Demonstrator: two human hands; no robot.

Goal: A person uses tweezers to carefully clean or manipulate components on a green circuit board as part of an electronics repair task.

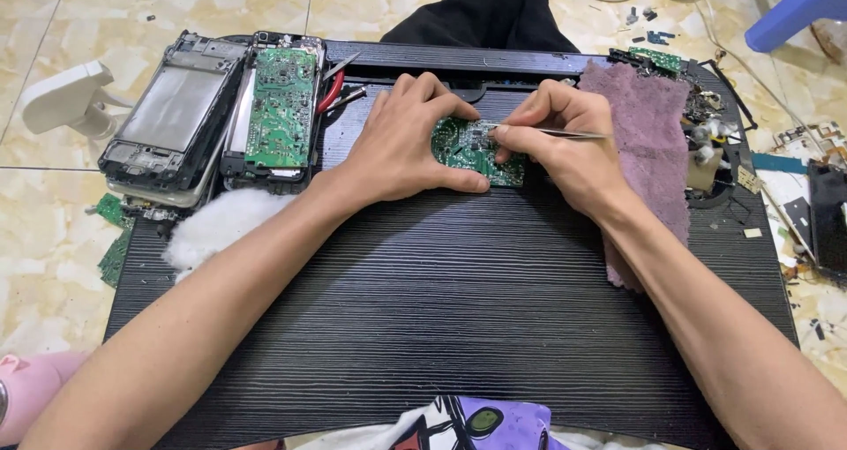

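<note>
Far-left edge: two opened phones (212, 106), backs off, one showing its green board, lie untouched; white wadding (221, 221) sits just below.
Left hand (410, 141): fingers curled and pressed onto the loose circuit board (463, 150), pinning it near the black tray table's (459, 300) far edge.
Right hand (565, 141): fingers pinched on tweezers (556, 132), tips on the board; work appears mid-way.
Right edge: purple cloth (648, 132), scattered parts.
</note>
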